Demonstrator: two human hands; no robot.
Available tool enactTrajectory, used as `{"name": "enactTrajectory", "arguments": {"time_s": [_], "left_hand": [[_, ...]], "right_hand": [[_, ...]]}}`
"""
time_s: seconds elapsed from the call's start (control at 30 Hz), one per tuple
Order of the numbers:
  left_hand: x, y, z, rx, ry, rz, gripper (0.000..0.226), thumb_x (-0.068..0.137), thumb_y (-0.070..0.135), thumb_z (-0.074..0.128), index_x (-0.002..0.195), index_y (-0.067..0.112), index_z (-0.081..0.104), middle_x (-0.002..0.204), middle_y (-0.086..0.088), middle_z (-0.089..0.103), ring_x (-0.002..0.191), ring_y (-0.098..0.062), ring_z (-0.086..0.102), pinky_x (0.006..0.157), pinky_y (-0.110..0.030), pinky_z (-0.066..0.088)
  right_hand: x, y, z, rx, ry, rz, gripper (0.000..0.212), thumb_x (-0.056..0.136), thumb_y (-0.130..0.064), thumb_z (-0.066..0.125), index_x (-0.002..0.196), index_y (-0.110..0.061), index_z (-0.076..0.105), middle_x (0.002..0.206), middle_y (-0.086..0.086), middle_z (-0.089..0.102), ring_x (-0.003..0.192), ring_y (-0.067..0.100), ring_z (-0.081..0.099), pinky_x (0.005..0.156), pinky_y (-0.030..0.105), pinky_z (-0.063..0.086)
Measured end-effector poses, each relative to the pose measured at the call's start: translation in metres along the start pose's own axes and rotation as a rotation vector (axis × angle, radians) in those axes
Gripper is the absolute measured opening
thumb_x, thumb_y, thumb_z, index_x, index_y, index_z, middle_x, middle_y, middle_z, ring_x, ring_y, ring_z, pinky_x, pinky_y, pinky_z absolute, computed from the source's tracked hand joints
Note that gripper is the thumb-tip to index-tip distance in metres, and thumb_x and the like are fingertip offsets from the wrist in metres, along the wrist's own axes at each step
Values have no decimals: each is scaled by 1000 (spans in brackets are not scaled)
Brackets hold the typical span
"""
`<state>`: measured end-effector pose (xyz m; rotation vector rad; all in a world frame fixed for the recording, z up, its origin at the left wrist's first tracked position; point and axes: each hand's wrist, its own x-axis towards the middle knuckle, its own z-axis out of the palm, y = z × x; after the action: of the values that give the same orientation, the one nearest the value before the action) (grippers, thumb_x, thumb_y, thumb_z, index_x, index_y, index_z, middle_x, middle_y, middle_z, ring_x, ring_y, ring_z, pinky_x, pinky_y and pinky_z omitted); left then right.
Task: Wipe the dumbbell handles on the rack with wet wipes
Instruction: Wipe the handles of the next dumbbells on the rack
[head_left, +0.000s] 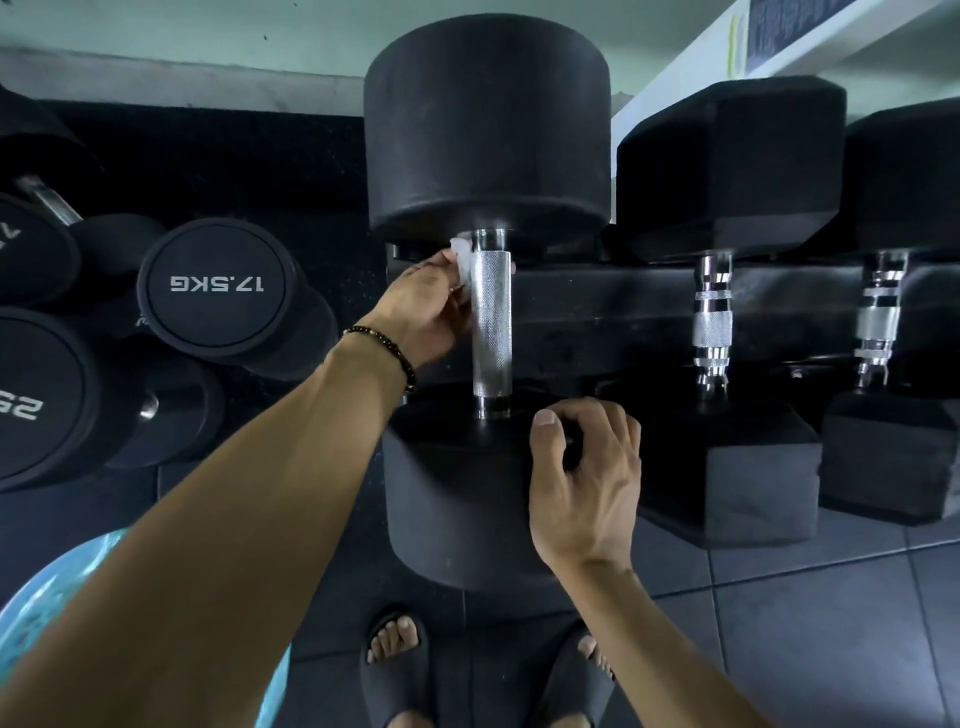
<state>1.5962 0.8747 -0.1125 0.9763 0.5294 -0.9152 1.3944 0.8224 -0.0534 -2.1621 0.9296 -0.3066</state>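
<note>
Grey tiled floor (810, 623) lies under a black rack (597, 312) by a pale wall. The knurled steel dumbbell handle (491, 322) shines; left hand (421, 312) fingers pinch a white wet wipe (462, 265) against it, while the right hand (587, 483) curls on the near weight head (457, 509).

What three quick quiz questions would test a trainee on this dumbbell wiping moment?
1. True or false: the left hand holds the wet wipe against the far end of the knurled handle.
2. Which hand rests on the near dumbbell head? A) left B) right C) neither
3. What weight marking reads fully on the round dumbbell at the left?

Key: 1 true. 2 B, the right hand, its fingers curled on the head's edge. 3 17.5KG.
</note>
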Motion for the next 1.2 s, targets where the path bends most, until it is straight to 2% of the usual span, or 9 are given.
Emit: {"name": "enactTrajectory", "arguments": {"time_s": [0.1, 0.2, 0.4, 0.5, 0.63, 0.8, 0.97, 1.13, 1.2], "left_hand": [[-14, -5, -10, 268, -141, -46, 29, 98, -9, 39, 113, -1, 63, 92, -9, 75, 83, -21, 74, 72, -32, 62], [-18, -11, -24, 567, -198, -82, 42, 81, -24, 41, 116, -9, 59, 102, -21, 68, 96, -34, 65, 85, -39, 56], [0, -8, 1, -30, -138, 30, 26, 100, -5, 37, 108, 0, 61, 90, -11, 74, 88, -22, 72, 85, -33, 59], [-9, -17, -18, 202, -350, -78, 27, 97, -6, 41, 99, 6, 66, 91, -7, 72, 84, -20, 71, 70, -29, 59], [-15, -14, -34, 555, -467, -141, 31, 84, -11, 54, 107, 4, 67, 101, -13, 71, 93, -25, 69, 78, -31, 59], [-16, -14, -21, 279, -333, -55, 31, 95, -15, 36, 100, 6, 59, 85, -8, 76, 78, -17, 73, 70, -30, 59], [-28, -17, -33, 1208, -419, 20, 39, 91, -9, 52, 74, 25, 64, 55, 18, 65, 57, 1, 59, 54, -9, 46], [-20, -9, -30, 769, -263, 40, 37, 83, -22, 44, 110, -4, 61, 107, -32, 66, 84, -34, 64, 76, -32, 53], [-23, -15, -42, 798, -285, 50, 38, 83, -16, 51, 118, -4, 60, 117, -37, 61, 98, -45, 64, 89, -45, 52]], "right_hand": [[0, 1, 0, -8, -8, -1, 39, 85, -51, 41, 86, -19, 64, 92, -11, 59, 97, 10, 46, 85, 41, 45], [0, 0, -1, -12, -8, 3, 40, 85, -51, 41, 87, -18, 64, 93, -12, 59, 97, 10, 46, 86, 42, 45], [0, 0, -1, -6, -6, -3, 40, 85, -51, 41, 88, -18, 64, 94, -12, 59, 98, 10, 46, 87, 42, 45], [0, 0, 0, -13, -19, 8, 41, 85, -50, 40, 88, -18, 65, 95, -10, 60, 99, 11, 47, 88, 43, 45], [0, 1, 0, -23, -17, 4, 41, 85, -50, 41, 89, -17, 65, 96, -9, 61, 100, 13, 49, 88, 45, 46], [0, 1, 0, -23, -21, 6, 42, 86, -50, 40, 89, -17, 65, 97, -7, 62, 100, 14, 49, 88, 46, 46], [1, 0, 0, -27, -24, 16, 42, 85, -50, 40, 89, -16, 65, 97, -7, 62, 100, 15, 49, 89, 46, 46], [1, 1, 0, -30, -16, 3, 43, 86, -51, 40, 89, -16, 65, 97, -6, 62, 100, 15, 49, 88, 47, 46], [1, 1, 1, -31, -27, 18, 42, 85, -50, 40, 89, -16, 65, 97, -6, 62, 101, 16, 49, 89, 47, 46]]}}
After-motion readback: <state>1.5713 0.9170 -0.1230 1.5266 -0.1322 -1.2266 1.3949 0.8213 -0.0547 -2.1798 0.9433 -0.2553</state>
